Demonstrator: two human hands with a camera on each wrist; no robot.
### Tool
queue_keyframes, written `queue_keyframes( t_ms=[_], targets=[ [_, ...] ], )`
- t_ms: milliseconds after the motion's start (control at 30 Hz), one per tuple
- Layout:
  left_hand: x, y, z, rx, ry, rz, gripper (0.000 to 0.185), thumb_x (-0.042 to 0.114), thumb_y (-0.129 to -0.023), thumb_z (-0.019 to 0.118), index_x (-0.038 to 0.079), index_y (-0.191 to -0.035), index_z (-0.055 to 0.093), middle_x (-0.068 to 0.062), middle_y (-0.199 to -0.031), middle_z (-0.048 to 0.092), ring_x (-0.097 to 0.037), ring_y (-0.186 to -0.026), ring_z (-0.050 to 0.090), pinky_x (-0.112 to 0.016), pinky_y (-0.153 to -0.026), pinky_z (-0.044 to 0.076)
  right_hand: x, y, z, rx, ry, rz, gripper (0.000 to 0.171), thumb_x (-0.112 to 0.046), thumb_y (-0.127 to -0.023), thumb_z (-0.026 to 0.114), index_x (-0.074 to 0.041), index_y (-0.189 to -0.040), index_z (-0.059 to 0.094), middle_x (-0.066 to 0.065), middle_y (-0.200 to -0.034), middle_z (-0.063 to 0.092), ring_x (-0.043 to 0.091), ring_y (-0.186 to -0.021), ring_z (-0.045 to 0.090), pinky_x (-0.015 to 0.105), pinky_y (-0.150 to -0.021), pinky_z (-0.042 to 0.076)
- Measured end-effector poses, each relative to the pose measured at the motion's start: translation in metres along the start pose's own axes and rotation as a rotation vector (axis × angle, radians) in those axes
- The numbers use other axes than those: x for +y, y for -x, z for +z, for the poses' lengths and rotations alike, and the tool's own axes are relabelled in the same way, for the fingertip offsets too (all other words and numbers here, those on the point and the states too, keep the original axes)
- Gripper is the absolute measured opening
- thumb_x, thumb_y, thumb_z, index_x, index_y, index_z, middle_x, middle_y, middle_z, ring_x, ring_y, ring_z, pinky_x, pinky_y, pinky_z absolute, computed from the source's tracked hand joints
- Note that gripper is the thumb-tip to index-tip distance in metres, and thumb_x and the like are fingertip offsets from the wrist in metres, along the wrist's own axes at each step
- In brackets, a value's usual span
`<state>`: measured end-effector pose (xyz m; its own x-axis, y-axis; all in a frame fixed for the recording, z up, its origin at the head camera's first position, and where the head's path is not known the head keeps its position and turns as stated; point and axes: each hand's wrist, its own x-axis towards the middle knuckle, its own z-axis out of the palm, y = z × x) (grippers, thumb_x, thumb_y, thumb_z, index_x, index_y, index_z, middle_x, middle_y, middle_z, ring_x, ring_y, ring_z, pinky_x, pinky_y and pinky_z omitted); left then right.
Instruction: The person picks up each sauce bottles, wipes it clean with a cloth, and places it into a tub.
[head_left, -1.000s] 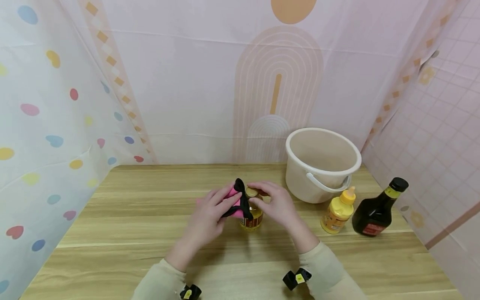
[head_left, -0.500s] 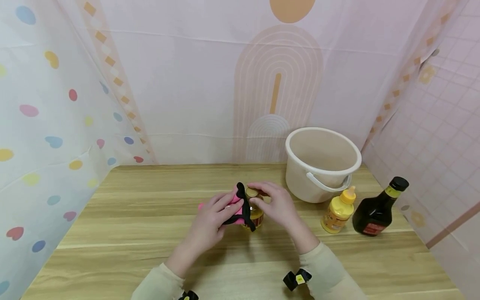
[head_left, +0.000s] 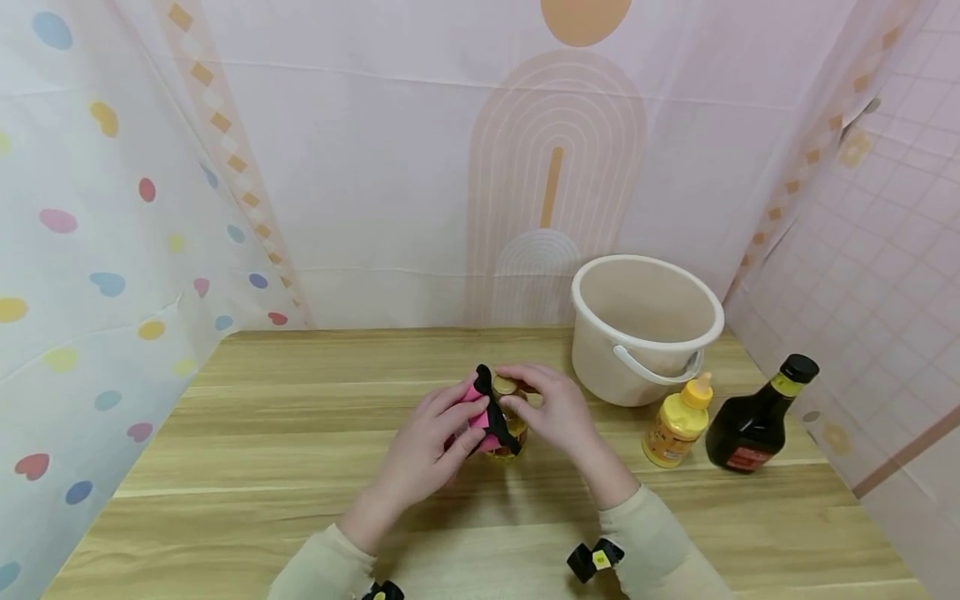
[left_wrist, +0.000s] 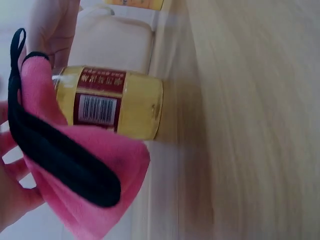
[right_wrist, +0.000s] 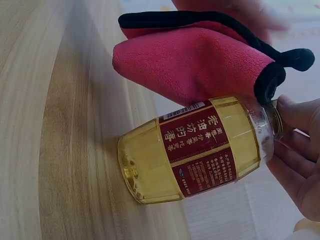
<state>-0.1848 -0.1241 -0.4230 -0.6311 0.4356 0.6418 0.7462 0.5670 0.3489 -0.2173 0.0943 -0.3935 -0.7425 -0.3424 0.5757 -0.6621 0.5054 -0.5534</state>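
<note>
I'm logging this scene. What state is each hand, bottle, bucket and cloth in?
Pink cloth, loosely folded
Oil bottle, upright, capped
Left hand, holding the pink cloth
Right hand, gripping the oil bottle's top
Bucket, upright, lidless
Yellow bottle, upright, capped
Dark bottle, upright, capped

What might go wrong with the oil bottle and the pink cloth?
The oil bottle might tip or slip if the left grip pushes the pink cloth hard against it, because the right grip holds it only near the top. And if the right arm swings outward, it might knock over the yellow squeeze bottle standing nearby.
</note>
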Motion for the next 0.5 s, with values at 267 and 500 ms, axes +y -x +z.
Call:
queue_keyframes(
  t_ms=[267,500],
  targets=[
    [0.008,-0.008,0.011,0.044,-0.025,-0.106,0.059,0.027,-0.074,0.087,0.009,-0.124,0.062,-0.01,-0.14,0.055,-0.029,-0.119,0.056,-0.049,-0.095,0.047,0.001,0.002,0.001,0.006,0.005,0.004,0.034,-0.009,-0.082,0.079,-0.008,-0.115,0.071,0.006,-0.108,0.071,0.02,-0.094,0.067,0.035,-0.08,0.055],
    [0.013,-0.009,0.017,0.092,-0.092,-0.074,0.048,0.009,-0.07,0.089,0.004,-0.111,0.065,-0.013,-0.136,0.058,-0.036,-0.111,0.058,-0.048,-0.094,0.048,0.002,0.001,0.001,-0.001,0.004,0.002,0.033,-0.011,-0.084,0.078,-0.009,-0.116,0.072,0.006,-0.112,0.071,0.019,-0.096,0.067,0.034,-0.081,0.054]
  ],
)
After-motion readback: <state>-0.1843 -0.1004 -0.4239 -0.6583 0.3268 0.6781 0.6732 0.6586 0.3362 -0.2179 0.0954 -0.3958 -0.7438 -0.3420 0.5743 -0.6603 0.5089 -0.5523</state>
